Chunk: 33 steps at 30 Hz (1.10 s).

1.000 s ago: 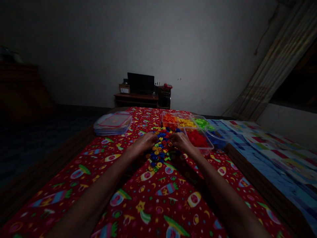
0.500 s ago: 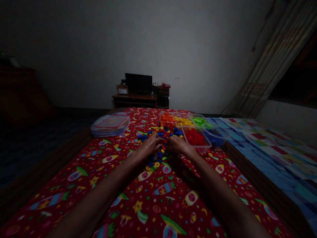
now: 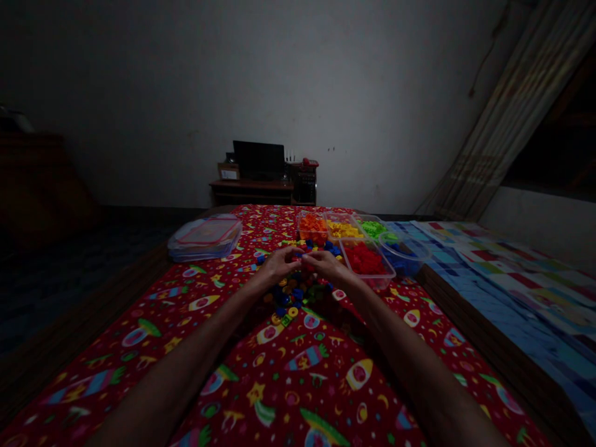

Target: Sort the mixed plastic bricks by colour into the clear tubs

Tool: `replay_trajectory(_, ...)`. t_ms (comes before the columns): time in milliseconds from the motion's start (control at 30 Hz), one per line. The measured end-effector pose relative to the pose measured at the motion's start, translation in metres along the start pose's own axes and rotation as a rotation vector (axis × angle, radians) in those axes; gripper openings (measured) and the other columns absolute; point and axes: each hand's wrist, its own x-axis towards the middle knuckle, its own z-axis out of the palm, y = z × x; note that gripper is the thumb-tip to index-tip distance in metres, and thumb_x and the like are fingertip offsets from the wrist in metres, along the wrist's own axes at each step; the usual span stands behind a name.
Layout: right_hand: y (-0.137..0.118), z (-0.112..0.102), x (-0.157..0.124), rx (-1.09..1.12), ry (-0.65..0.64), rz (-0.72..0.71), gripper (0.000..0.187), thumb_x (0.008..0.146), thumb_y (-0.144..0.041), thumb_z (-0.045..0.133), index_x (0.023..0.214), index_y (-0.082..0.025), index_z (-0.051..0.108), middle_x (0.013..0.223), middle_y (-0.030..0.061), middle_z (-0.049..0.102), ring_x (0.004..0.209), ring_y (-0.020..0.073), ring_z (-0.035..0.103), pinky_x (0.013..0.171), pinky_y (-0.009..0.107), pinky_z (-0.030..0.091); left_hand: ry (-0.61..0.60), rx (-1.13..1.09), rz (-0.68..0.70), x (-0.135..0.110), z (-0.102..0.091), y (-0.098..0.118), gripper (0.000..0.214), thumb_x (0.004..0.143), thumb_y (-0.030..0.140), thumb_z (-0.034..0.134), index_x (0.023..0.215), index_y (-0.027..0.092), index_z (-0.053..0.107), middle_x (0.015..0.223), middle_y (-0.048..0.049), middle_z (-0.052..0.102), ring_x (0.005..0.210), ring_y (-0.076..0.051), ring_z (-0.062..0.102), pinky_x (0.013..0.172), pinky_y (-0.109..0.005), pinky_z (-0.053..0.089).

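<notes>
A pile of small coloured plastic pieces [image 3: 293, 292] lies on the red patterned cloth [image 3: 298, 379]. My left hand [image 3: 278, 265] and my right hand [image 3: 326, 266] are raised just above the pile, fingertips meeting in a pinch around a small piece that is too dark to name. Beyond them stand clear tubs sorted by colour: orange [image 3: 313, 227], yellow [image 3: 345, 230], green [image 3: 375, 228], red [image 3: 365, 259] and blue [image 3: 403, 254].
A stack of clear lids [image 3: 205, 238] lies at the back left of the cloth. A patchwork blanket [image 3: 507, 279] runs along the right. A low shelf with a dark screen [image 3: 259, 160] stands against the far wall. The room is dim.
Both hands have come off the pile, drawn together and lifted, their fingertips now pinched between them. The view has shifted slightly.
</notes>
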Motion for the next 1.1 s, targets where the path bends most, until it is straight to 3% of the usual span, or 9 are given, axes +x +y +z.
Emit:
replay_trajectory(133, -0.004, 0.000, -0.004, 0.071, 0.052, 0.017, 0.021, 0.073, -0.031, 0.063, 0.064, -0.012, 0.060, 0.050, -0.0047, 0.052, 0.043, 0.0049, 0.043, 0.043, 0.016, 0.035, 0.046, 0.081, -0.053, -0.002, -0.001, 0.003, 0.050, 0.065, 0.033, 0.068, 0.111, 0.015, 0.061, 0.078, -0.0030, 0.071, 0.072, -0.020, 0.066, 0.066, -0.031, 0.053)
replay_trajectory(267, -0.007, -0.004, -0.005, 0.127, 0.151, 0.070, 0.017, 0.074, -0.029, 0.063, 0.070, -0.013, 0.060, 0.054, -0.0036, 0.055, 0.048, 0.0061, 0.047, 0.047, 0.016, 0.038, 0.098, 0.254, -0.062, -0.008, -0.009, 0.020, 0.059, 0.066, 0.029, 0.070, 0.121, 0.016, 0.056, 0.086, -0.0039, 0.072, 0.078, -0.020, 0.067, 0.070, -0.030, 0.053)
replay_trajectory(433, -0.003, -0.003, -0.005, 0.156, -0.032, 0.002, 0.028, 0.076, -0.038, 0.060, 0.063, -0.014, 0.057, 0.054, -0.0038, 0.053, 0.048, 0.0052, 0.044, 0.048, 0.017, 0.036, 0.021, 0.354, 0.128, -0.015, -0.004, 0.031, 0.067, 0.075, 0.017, 0.059, 0.139, 0.022, 0.038, 0.111, -0.0058, 0.068, 0.094, -0.020, 0.065, 0.079, -0.029, 0.051)
replay_trajectory(533, 0.000, -0.003, -0.004, 0.116, -0.074, -0.010, 0.029, 0.075, -0.038, 0.060, 0.060, -0.014, 0.057, 0.052, -0.0038, 0.053, 0.046, 0.0048, 0.042, 0.046, 0.017, 0.032, -0.020, 0.410, 0.197, -0.020, 0.003, 0.030, 0.071, 0.079, 0.013, 0.053, 0.144, 0.025, 0.027, 0.109, -0.0049, 0.067, 0.093, -0.019, 0.065, 0.080, -0.029, 0.050)
replay_trajectory(700, -0.003, -0.014, -0.006, 0.139, 0.031, 0.024, 0.018, 0.067, -0.032, 0.066, 0.069, -0.014, 0.064, 0.059, -0.0019, 0.060, 0.052, 0.0067, 0.050, 0.051, 0.018, 0.037, -0.009, 0.439, 0.300, -0.017, 0.001, 0.030, 0.074, 0.078, 0.025, 0.062, 0.144, 0.025, 0.028, 0.130, -0.0085, 0.056, 0.110, -0.022, 0.059, 0.090, -0.032, 0.047)
replay_trajectory(800, -0.011, -0.032, -0.009, 0.142, 0.111, 0.001, 0.022, 0.065, -0.034, 0.066, 0.074, -0.014, 0.066, 0.065, -0.0001, 0.063, 0.058, 0.0090, 0.055, 0.054, 0.019, 0.039, 0.047, 0.453, 0.271, -0.011, -0.010, 0.028, 0.068, 0.078, 0.032, 0.063, 0.140, 0.023, 0.037, 0.135, -0.0084, 0.052, 0.113, -0.024, 0.057, 0.092, -0.033, 0.048)
replay_trajectory(900, -0.019, -0.060, -0.012, -0.043, 0.263, -0.042, 0.024, 0.067, -0.034, 0.063, 0.078, -0.013, 0.067, 0.069, 0.0015, 0.064, 0.063, 0.0115, 0.057, 0.057, 0.021, 0.041, 0.132, 0.502, 0.186, -0.005, -0.026, 0.019, 0.049, 0.081, 0.034, 0.056, 0.127, 0.019, 0.053, 0.126, -0.0087, 0.060, 0.109, -0.024, 0.060, 0.093, -0.035, 0.047)
replay_trajectory(1033, -0.019, -0.099, -0.016, -0.573, 0.537, -0.069, 0.022, 0.069, -0.030, 0.061, 0.079, -0.013, 0.070, 0.072, 0.0046, 0.066, 0.068, 0.0151, 0.058, 0.063, 0.025, 0.041, 0.183, 0.573, 0.054, -0.006, -0.047, 0.002, 0.033, 0.081, 0.029, 0.049, 0.107, 0.017, 0.067, 0.114, -0.0092, 0.067, 0.106, -0.024, 0.061, 0.094, -0.036, 0.046)
replay_trajectory(1100, -0.015, -0.111, -0.020, -0.774, 0.599, -0.048, 0.022, 0.071, -0.028, 0.060, 0.082, -0.013, 0.071, 0.078, 0.0065, 0.067, 0.073, 0.0169, 0.059, 0.067, 0.026, 0.042, 0.177, 0.594, -0.003, -0.008, -0.052, -0.005, 0.032, 0.079, 0.027, 0.049, 0.102, 0.019, 0.069, 0.109, -0.0073, 0.070, 0.103, -0.024, 0.062, 0.093, -0.036, 0.046)
